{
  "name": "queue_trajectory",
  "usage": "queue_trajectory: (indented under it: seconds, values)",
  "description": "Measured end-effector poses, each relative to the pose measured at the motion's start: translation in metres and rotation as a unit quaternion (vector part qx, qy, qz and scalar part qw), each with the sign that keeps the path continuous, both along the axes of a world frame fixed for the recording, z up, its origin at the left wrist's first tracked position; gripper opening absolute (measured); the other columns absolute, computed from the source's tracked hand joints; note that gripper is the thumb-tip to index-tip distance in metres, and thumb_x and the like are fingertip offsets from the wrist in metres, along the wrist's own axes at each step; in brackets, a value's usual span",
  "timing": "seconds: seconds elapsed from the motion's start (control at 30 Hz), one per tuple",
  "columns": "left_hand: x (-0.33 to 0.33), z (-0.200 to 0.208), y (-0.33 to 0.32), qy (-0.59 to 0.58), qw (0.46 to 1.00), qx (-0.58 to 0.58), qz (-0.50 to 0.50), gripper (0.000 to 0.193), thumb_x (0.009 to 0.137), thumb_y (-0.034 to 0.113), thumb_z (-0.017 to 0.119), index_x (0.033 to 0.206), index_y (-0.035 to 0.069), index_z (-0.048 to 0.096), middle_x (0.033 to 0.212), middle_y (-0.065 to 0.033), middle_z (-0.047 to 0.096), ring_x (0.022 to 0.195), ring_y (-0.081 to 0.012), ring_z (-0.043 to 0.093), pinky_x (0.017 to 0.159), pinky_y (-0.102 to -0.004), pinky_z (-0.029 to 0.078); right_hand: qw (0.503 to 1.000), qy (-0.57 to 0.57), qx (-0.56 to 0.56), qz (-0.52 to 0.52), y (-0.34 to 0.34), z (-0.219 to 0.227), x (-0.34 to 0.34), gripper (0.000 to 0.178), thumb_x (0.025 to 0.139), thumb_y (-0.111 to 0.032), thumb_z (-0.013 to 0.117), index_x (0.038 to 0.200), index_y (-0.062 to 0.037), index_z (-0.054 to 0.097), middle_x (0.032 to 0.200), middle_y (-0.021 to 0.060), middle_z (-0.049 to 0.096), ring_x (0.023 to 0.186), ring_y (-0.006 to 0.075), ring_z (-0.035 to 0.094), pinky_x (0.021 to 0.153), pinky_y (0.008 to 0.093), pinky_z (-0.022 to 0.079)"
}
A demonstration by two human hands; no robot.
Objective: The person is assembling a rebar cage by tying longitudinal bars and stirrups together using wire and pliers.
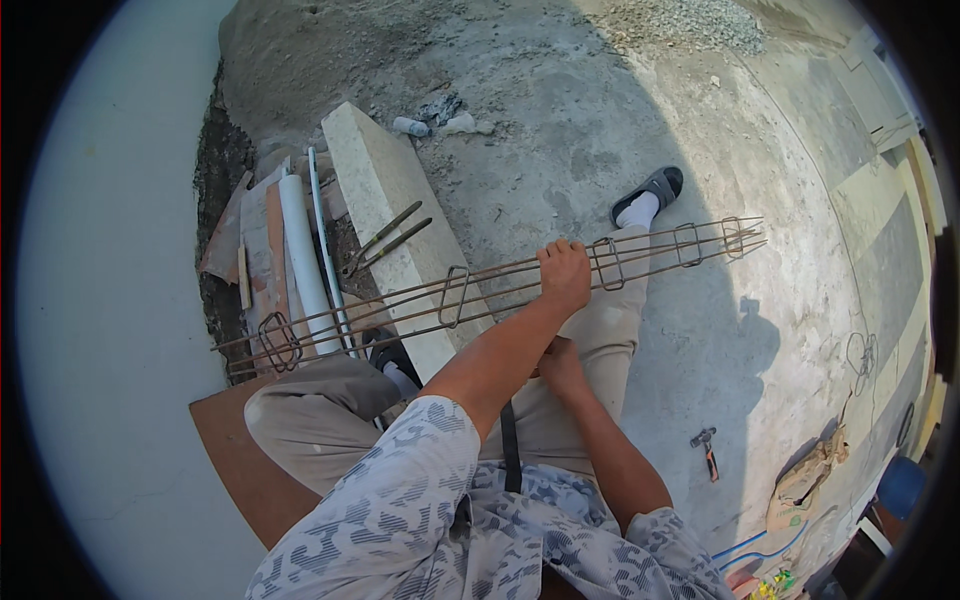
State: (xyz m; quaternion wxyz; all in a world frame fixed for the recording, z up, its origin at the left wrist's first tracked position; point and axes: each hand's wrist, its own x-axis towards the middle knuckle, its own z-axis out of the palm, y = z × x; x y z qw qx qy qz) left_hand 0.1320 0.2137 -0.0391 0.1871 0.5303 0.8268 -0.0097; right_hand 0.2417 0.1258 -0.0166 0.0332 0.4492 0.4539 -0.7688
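A long rebar cage [455, 297] of thin rusty bars with several bent stirrups lies slantwise over my legs and a pale concrete block [372, 165]. My left hand [565, 275] is closed around its upper bars, right of the cage's middle. Below it, my right hand [562, 368] is curled close to my lap, partly behind my left forearm. Whatever its fingers hold is hidden. Long-handled pincers [385, 240] rest on the block just beyond the cage, jaws toward the left.
White pipes [305, 255] and boards lie left of the block, beside a pale wall [110, 280]. A hammer [706, 455] is on the concrete floor at right. Farther right lies a torn paper sack [805, 480]. Gravel [690, 22] is heaped at the back.
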Motion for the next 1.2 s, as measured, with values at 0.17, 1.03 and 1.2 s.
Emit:
queue_trajectory:
  seconds: [0.17, 1.03, 1.2]
  values:
    - [0.004, 0.013, 0.005, 0.002, 1.000, -0.016, -0.013, 0.051, 0.074, 0.011, 0.075, 0.120, -0.001, 0.056, 0.117, -0.0207, 0.056, 0.111, -0.0335, 0.055, 0.097, -0.0459, 0.038, 0.869, 0.231, 0.409, -0.154, -0.087, -0.054, -0.073, 0.022, 0.095, -0.023, 0.071, 0.097, -0.0009, 0.069, 0.075, 0.0055, 0.067, 0.071, 0.0185, 0.065, 0.072, 0.0342, 0.053]
    - [-0.004, -0.007, -0.005, 0.020, 1.000, 0.010, -0.017, 0.049, 0.072, 0.012, 0.075, 0.116, 0.000, 0.058, 0.113, -0.0193, 0.057, 0.106, -0.0318, 0.057, 0.094, -0.0452, 0.040, 0.845, 0.017, 0.529, 0.079, -0.017, -0.037, -0.039, 0.028, 0.088, -0.027, 0.073, 0.104, -0.0048, 0.065, 0.094, 0.0118, 0.070, 0.089, 0.0328, 0.069, 0.077, 0.0440, 0.053]
    - [-0.011, -0.014, -0.010, 0.031, 0.999, -0.007, -0.017, 0.048, 0.072, 0.012, 0.074, 0.116, 0.000, 0.058, 0.113, -0.0191, 0.057, 0.106, -0.0317, 0.057, 0.094, -0.0455, 0.040, 0.832, 0.083, 0.547, 0.046, -0.019, -0.056, -0.042, 0.029, 0.086, -0.025, 0.073, 0.107, -0.0057, 0.065, 0.099, 0.0134, 0.070, 0.093, 0.0359, 0.067, 0.078, 0.0441, 0.053]
